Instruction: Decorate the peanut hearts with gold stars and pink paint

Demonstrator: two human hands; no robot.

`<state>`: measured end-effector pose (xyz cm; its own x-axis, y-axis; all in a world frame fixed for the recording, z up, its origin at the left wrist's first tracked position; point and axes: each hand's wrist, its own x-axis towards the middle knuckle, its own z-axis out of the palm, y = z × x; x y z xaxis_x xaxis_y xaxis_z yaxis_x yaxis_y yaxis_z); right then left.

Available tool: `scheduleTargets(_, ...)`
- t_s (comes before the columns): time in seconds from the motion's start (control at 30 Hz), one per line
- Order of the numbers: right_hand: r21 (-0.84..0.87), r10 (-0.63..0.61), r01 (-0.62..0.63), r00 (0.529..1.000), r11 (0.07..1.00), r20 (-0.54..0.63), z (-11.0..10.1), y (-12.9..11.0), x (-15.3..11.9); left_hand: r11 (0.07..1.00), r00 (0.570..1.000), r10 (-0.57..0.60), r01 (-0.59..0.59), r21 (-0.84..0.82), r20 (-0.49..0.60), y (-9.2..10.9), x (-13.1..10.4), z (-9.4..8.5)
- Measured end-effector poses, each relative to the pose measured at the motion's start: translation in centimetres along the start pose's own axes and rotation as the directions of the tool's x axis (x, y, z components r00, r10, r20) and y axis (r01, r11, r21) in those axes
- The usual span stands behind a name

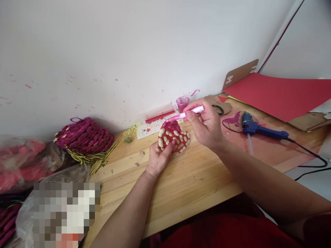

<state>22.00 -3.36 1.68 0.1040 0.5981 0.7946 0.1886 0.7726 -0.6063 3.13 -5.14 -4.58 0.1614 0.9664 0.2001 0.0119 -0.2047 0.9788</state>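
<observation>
At the far left, clear plastic bags [55, 156] sit beside a magenta bundle [86, 136] with yellow strands, which leans against the wall, probably to stay out of the way. A small green ball [127, 140] and a white sheet [155, 129] scattered with stars lie along the back of the bench [186, 186].

The left hand [158, 160] grips the red peanut-studded piece [177, 139] above the bench, thumb across its lower front, apparently so that the magenta-coated top stays free. The right hand [207, 129] pinches a white-handled brush [194, 112] like a pen, presumably for fine control, its tip at the piece's upper edge. The pink-stained cup [182, 102] stands just behind, within easy reach.

Farther right, a blue glue gun [263, 131] lies on its side, its cord trailing off the bench, near red card [281, 94].
</observation>
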Motion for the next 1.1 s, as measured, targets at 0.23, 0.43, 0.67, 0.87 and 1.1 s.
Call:
scheduleTargets(0.23, 0.040, 0.034, -0.033, 0.999, 0.999, -0.008, -0.19, 0.34, 0.22, 0.996, 0.998, -0.054, 0.054, -0.074, -0.009, -0.50, 0.20, 0.23)
scheduleTargets(0.43, -0.056, 0.028, -0.028, 1.000, 0.998, 0.003, -0.56, 0.75, 0.32, 0.992, 0.995, -0.093, 0.092, -0.089, -0.016, -0.67, 0.31, 0.15)
scheduleTargets(0.67, -0.025, 0.030, -0.030, 0.999, 0.999, -0.019, -0.72, 0.40, 0.52, 0.994, 0.998, -0.067, 0.066, -0.089, -0.012, -0.87, 0.20, 0.08)
scheduleTargets(0.87, -0.022, 0.046, -0.047, 0.999, 0.999, -0.012, -0.69, 0.47, 0.52, 0.998, 0.999, -0.048, 0.048, -0.039, -0.016, -0.77, 0.17, -0.05)
scheduleTargets(1.1, 0.011, 0.047, -0.047, 0.998, 0.999, -0.040, -0.85, 0.14, 0.70, 0.996, 0.998, -0.060, 0.060, -0.070, -0.010, -0.16, 0.15, -0.03)
